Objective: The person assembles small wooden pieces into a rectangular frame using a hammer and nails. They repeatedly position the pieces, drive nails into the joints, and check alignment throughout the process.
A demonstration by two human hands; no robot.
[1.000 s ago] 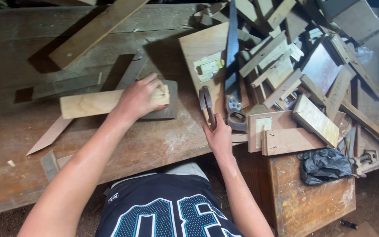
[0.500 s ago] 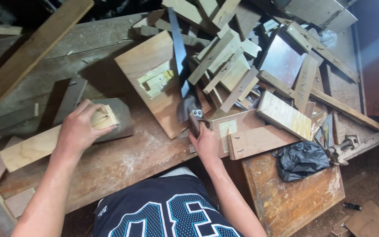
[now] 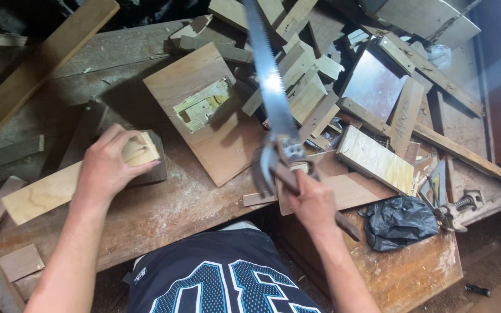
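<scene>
Presently, one hand saw (image 3: 272, 98) is held up over the desk (image 3: 163, 214), its long toothed blade pointing away from the person and its handle enclosed by the right hand (image 3: 314, 203), grip closed tight around it. The left hand (image 3: 106, 168) presses down on one pale wooden plank (image 3: 47, 194), fingers wrapped over its near end, grip closed on the wood. That plank lies across one dark block (image 3: 155, 168) at the desk's front edge.

Just beyond the saw lies one flat plywood panel (image 3: 204, 116) with one rectangular cut-out in it. To the right is a loose heap of wood offcuts (image 3: 320, 75), too many and too overlapped to count. One pale grained block (image 3: 375, 159) rests at the heap's near side. One crumpled black plastic bag (image 3: 398, 223) lies on a lower wooden surface near the right hand, with one metal clamp (image 3: 456, 208) just beside it. One long board (image 3: 36, 64) lies at the far left.
</scene>
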